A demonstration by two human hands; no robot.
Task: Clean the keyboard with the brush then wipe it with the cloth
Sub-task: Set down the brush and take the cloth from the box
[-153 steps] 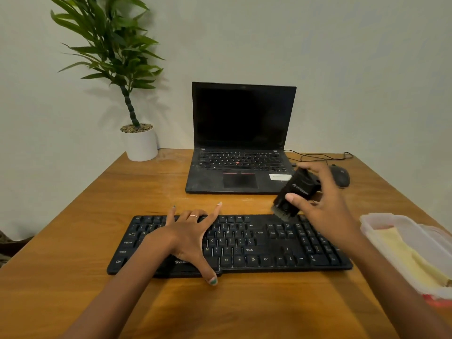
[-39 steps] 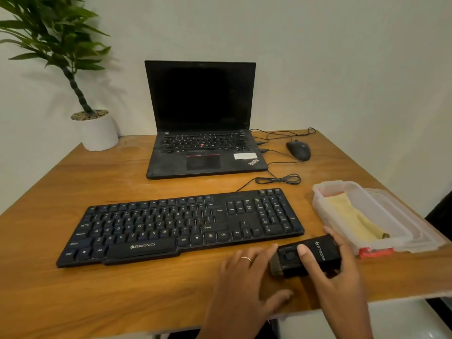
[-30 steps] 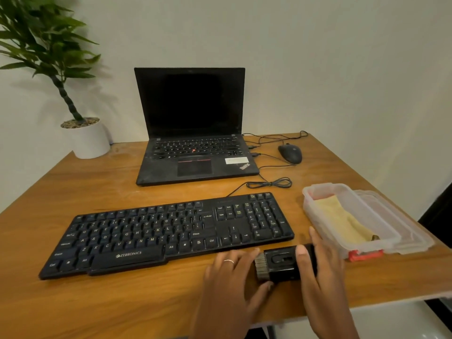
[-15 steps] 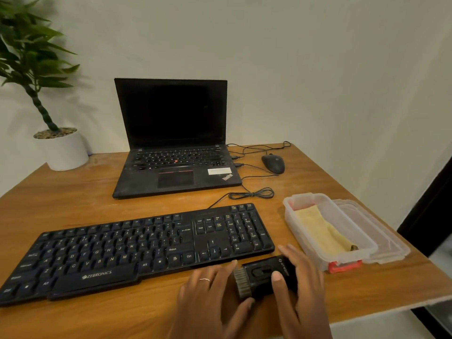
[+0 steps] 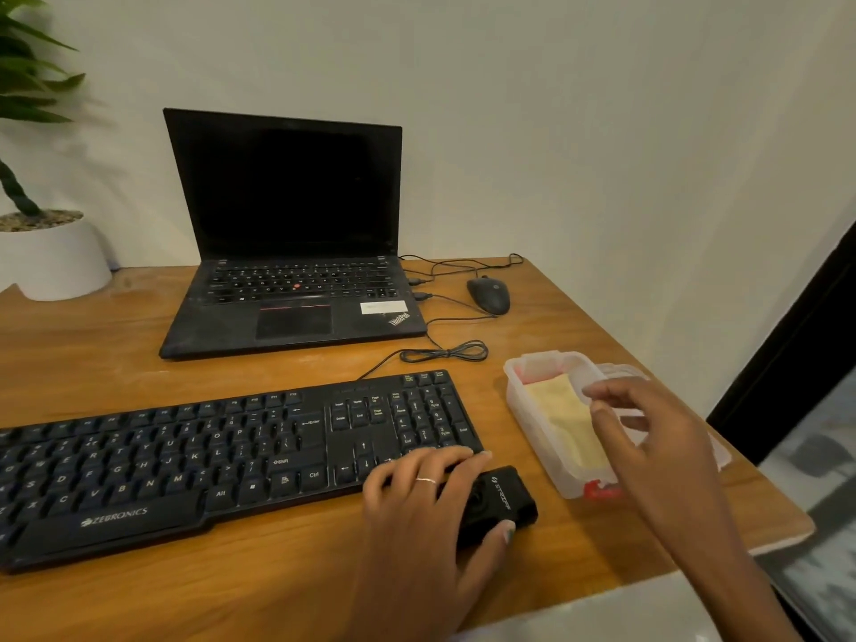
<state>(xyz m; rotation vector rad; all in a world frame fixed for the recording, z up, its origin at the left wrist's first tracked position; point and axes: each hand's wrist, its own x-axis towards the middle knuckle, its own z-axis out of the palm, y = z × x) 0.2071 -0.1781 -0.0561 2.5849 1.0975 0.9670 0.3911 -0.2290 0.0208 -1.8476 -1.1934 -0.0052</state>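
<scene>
Setting: a wooden desk (image 5: 116, 359) against a plain pale wall, with an open dark laptop (image 5: 292, 271) at the back, a mouse (image 5: 488, 295) beside it and a potted plant (image 5: 41, 224) at the far left
Keyboard: a black keyboard (image 5: 222, 461) lies across the desk, its long axis running left to right, its right end just beside the left hand
Left hand: the left hand (image 5: 426, 507) rests palm down over the black brush (image 5: 502, 500), fingers and thumb curled round it against the desk
Right hand: the right hand (image 5: 648, 437) hovers above the clear plastic box (image 5: 532, 396), fingers loosely spread, holding nothing
Cloth: the yellow cloth (image 5: 563, 424) lies inside the box, directly beneath and slightly left of the right hand, its long axis running away from the person
Key relation: the right hand is much nearer the cloth; a short reach down should meet it
Stage: brushing looks finished, wiping not yet begun
</scene>
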